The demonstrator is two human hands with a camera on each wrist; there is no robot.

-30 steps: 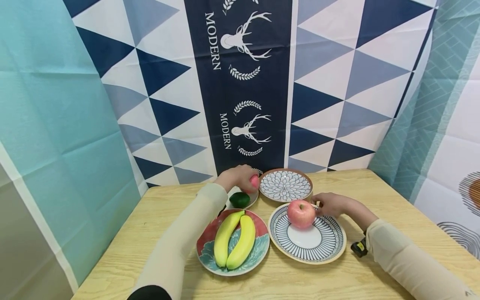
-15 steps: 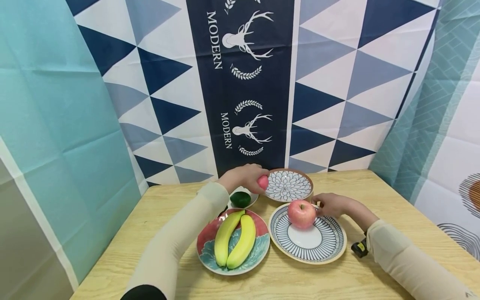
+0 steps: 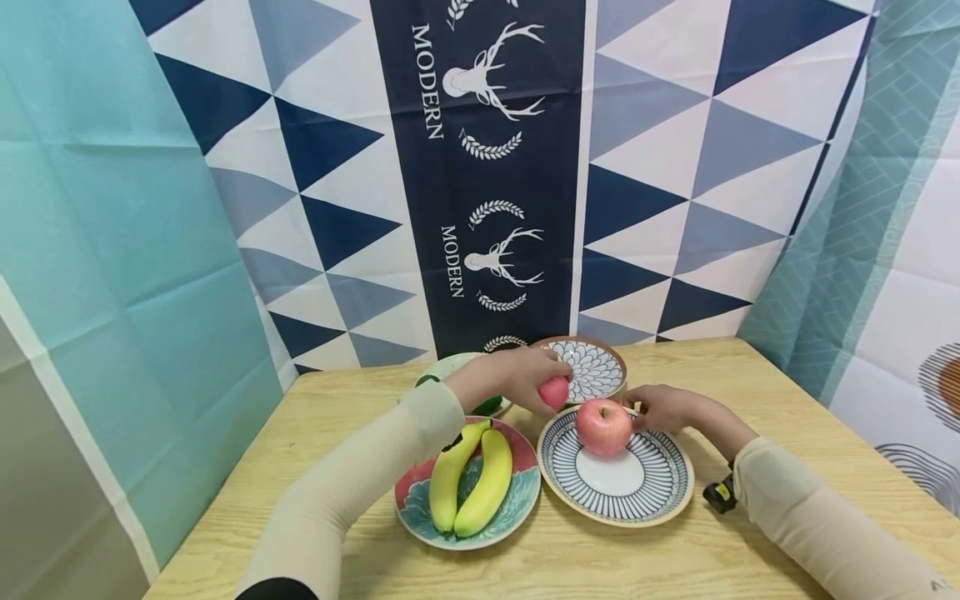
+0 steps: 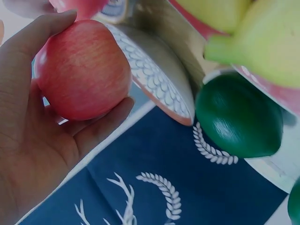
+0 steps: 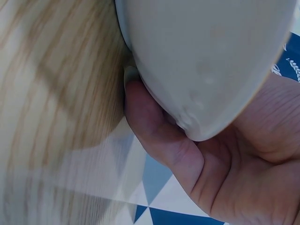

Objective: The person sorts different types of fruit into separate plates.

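Pale wood-grain worktop (image 3: 570,567), round white plate, dark radial stripes (image 3: 611,479). Right hand (image 3: 663,408) grips plate's far-right rim. Left hand (image 3: 525,375), gripping round pink-red apple (image 3: 553,393), has shifted toward plate's far-left rim; apple looks mid-transfer.

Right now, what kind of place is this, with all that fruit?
Maybe a small indoor corner set up around a wooden table; I can't tell which room. Creased, patterned cloth hangs behind it like a wall, and an apple sits on a striped plate near some bananas.
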